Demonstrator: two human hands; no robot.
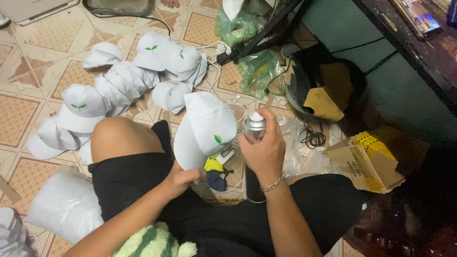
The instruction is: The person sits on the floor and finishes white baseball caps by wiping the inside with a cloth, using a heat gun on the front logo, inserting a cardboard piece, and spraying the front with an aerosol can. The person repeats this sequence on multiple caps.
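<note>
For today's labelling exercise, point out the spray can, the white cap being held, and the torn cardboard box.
spray can (254, 127), head view, on its silver body.
white cap (205, 124), head view, on its crown.
cardboard box (356, 161), head view, on its brown flap.

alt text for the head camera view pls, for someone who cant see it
Seen from above, a person sitting on a tiled floor holds a white cap with a green leaf mark in the left hand and a silver spray can in the right hand. A pile of matching white caps lies beyond the knee.
</note>
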